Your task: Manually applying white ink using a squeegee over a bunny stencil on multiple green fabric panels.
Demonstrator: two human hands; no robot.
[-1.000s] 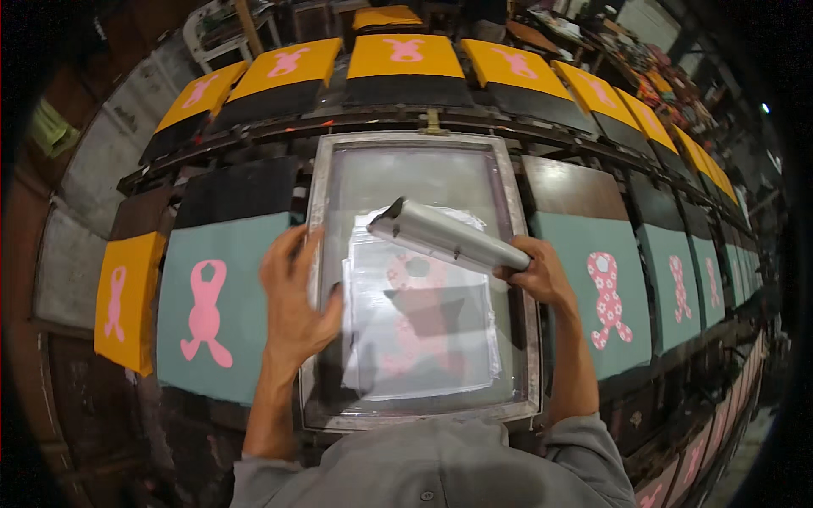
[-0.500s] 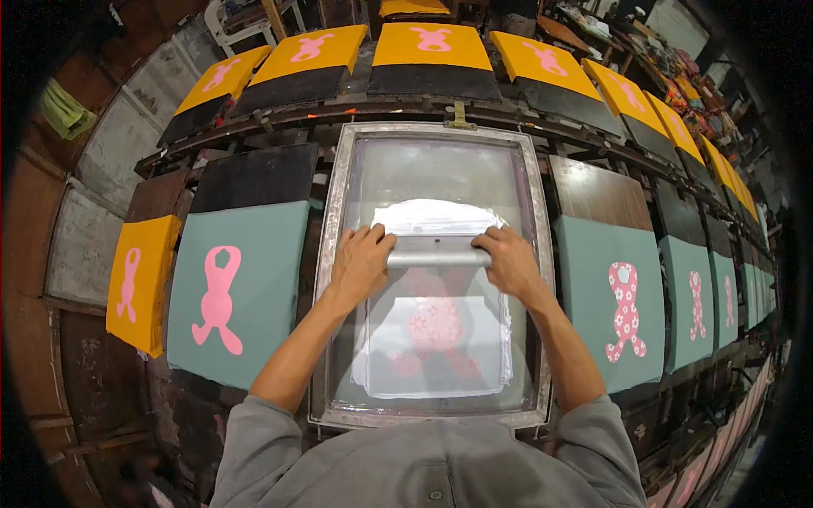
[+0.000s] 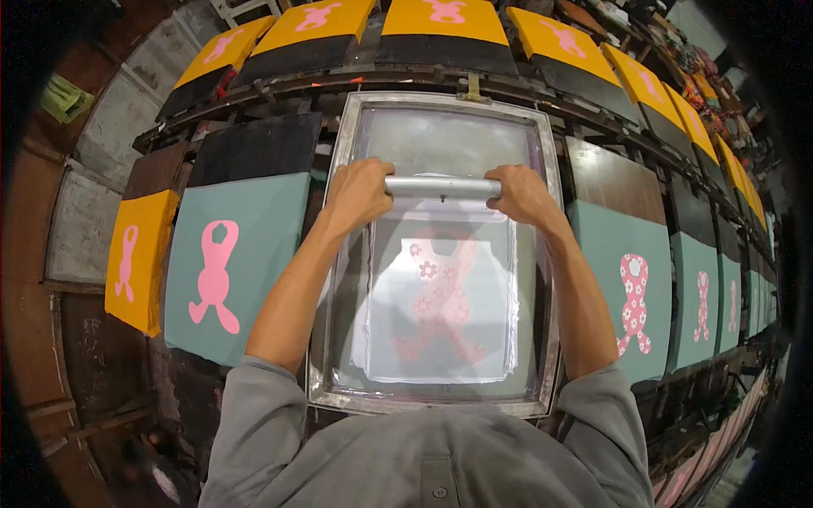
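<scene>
My left hand and my right hand are both closed round the ends of a silver squeegee. It lies crosswise over the far part of a metal-edged printing screen. White ink is spread on the mesh nearer me, with irregular edges at its sides. Through the mesh a pale pink rabbit-like shape shows, with small flowers near its top. The squeegee's blade edge and the fabric under the screen are partly hidden.
A grey-green fabric panel with a plain pink figure stands at left, beside a yellow panel. At right, another grey-green panel bears a flowered pink figure. Yellow panels line the far row behind a dark rail.
Both hands have moved the squeegee away from me, from about mid-screen to its far part, and its tilt has changed. More of the inked mesh shows. The view has shifted slightly.
</scene>
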